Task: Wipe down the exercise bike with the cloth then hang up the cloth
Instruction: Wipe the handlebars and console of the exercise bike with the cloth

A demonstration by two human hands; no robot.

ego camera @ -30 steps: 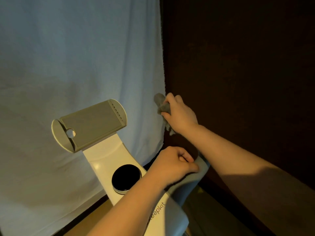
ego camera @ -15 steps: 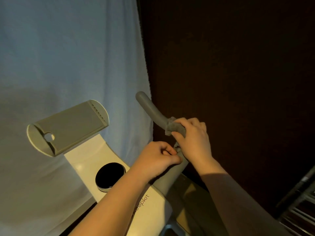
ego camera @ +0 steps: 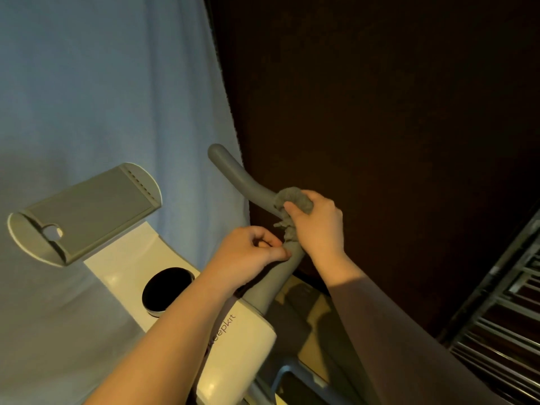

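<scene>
Head view, taken from left to right: we see the grey tablet holder [ego camera: 84,211] at far left, the cream console [ego camera: 163,276] of the exercise bike with its black dial [ego camera: 167,287], and then our two hands on the grey handlebar [ego camera: 248,185], which curves up and away to the left.

Our left hand [ego camera: 248,252] is curled in a pinch low on the bar; what it pinches we cannot tell. Just right of it, our right hand [ego camera: 315,226] grips the grey cloth [ego camera: 292,200], bunched around the bar's middle.

To wipe this stretch well, we judge the cloth should wrap the bar fully and slide along it, with the left hand steadying below. The loose tail hanging under the grip could snag or miss spots, so gathering it in first seems wise.
</scene>
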